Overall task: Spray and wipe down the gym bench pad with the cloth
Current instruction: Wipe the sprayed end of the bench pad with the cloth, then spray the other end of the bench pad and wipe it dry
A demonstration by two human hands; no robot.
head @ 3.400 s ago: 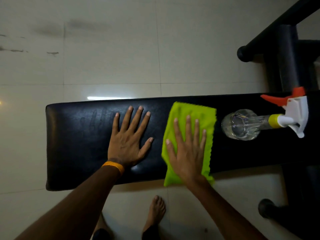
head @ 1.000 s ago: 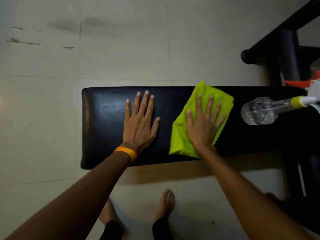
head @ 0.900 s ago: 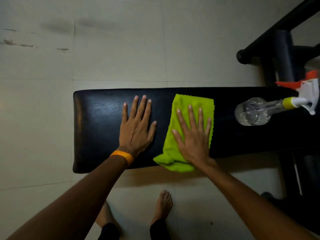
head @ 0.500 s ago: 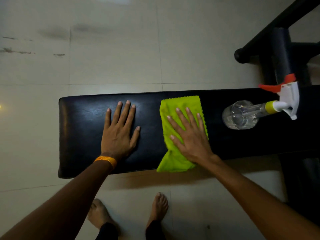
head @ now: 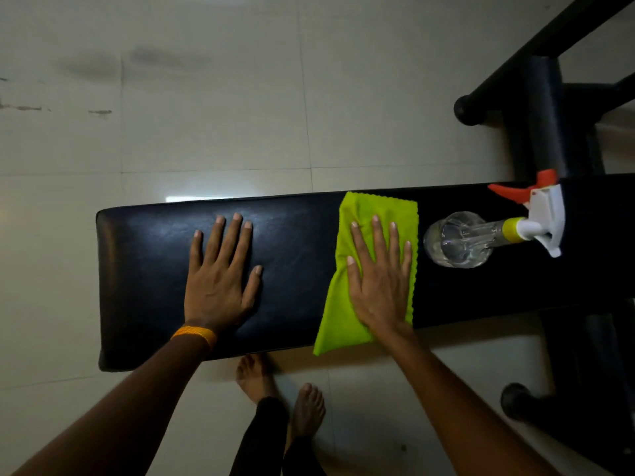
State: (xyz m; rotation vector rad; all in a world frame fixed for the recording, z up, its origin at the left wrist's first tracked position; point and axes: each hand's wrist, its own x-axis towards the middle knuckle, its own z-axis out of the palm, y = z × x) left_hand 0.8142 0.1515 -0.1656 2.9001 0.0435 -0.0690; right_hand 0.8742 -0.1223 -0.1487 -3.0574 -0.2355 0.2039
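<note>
Pad (head: 302,269) runs left to right across view, long axis crosswise to the person. Cloth (head: 343,304) lies right of centre, near edge overhanging. Right hand (head: 381,280) flat on it, fingers spread, pressing, not gripping. Left hand (head: 220,280) flat, empty, bracing on bare pad. Bottle (head: 460,238) lies just beyond cloth.

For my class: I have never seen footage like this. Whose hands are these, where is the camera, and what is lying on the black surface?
There is no machine here. A person wears a camera on the head, looking down at their own arms. The black surface is a padded gym bench standing on a tiled floor. The left hand, with an orange wristband, lies flat on the bare pad. The right hand presses flat on a green cloth; nothing is gripped. Beside the cloth, a clear spray bottle lies on its side, untouched.
</note>
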